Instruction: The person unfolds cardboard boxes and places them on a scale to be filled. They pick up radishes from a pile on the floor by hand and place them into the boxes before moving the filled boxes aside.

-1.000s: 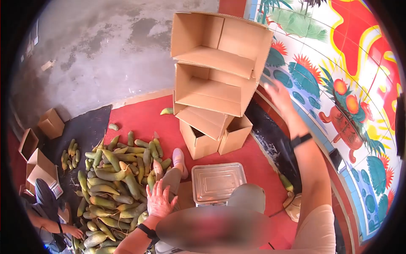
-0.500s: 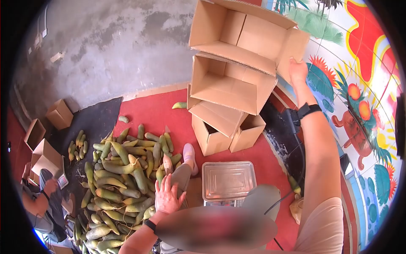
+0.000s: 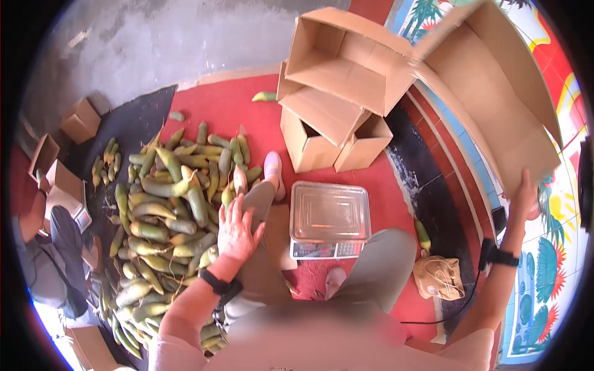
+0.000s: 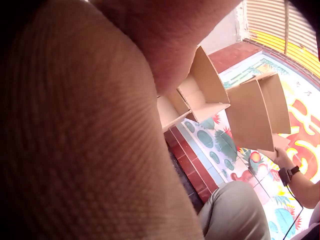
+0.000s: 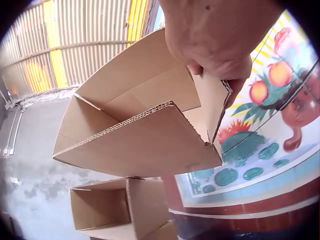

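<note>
My right hand (image 3: 526, 196) grips an open cardboard box (image 3: 495, 99) by its edge, holding it up at the right in front of the painted wall. In the right wrist view the fingers curl over the end flap of this box (image 5: 135, 140), whose inside looks bare. My left hand (image 3: 238, 234) rests on my left leg with its fingers spread, beside a large heap of long green radishes (image 3: 161, 232). More open cardboard boxes (image 3: 349, 62) stand stacked ahead of me. Between my legs sits a scale (image 3: 328, 250) with a clear plastic tray (image 3: 330, 211) on top.
A drawstring bag (image 3: 438, 278) lies at the right, with a single radish (image 3: 422, 235) near it. Another person (image 3: 46, 229) sits at the left beside several boxes (image 3: 80, 120). A tiled ledge (image 3: 455, 167) runs along the painted wall.
My right hand has taken hold of the top box and pulled it off the stack, to the right and nearer me. The left hand stays on my leg.
</note>
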`<state>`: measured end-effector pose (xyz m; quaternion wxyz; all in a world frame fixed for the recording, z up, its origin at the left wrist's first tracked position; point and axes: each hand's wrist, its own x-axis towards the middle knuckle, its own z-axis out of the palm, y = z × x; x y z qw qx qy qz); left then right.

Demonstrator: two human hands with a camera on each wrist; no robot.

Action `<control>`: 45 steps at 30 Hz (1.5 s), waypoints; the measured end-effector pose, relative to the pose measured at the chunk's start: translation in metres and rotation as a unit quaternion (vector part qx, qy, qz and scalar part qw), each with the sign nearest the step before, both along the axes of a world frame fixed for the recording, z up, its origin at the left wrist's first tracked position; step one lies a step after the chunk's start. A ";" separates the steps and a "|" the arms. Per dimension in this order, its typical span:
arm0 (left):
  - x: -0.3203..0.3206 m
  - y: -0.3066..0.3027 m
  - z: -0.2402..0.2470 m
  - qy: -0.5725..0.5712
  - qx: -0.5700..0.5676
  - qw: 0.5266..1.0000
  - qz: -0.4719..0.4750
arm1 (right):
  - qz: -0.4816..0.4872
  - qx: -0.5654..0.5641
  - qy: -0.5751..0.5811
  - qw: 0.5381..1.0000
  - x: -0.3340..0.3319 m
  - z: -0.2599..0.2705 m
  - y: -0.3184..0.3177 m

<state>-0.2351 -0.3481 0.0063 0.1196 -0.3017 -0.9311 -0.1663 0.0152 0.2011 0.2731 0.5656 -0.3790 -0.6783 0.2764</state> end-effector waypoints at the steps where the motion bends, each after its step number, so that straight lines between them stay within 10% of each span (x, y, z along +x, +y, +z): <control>1: 0.000 0.001 0.001 0.000 -0.001 1.000 -0.001 | -0.030 0.084 -0.090 0.992 0.038 -0.009 0.018; 13: 0.001 0.007 0.001 0.018 -0.008 1.000 -0.013 | -0.028 -0.041 -0.142 0.989 0.144 -0.038 -0.059; 34: -0.003 0.003 -0.005 0.025 -0.020 0.999 -0.002 | 0.333 -0.368 -0.154 0.855 0.029 -0.122 -0.125; 45: -0.004 -0.004 -0.008 0.012 -0.013 1.000 0.010 | 0.336 -0.464 -0.182 0.799 -0.042 -0.187 -0.076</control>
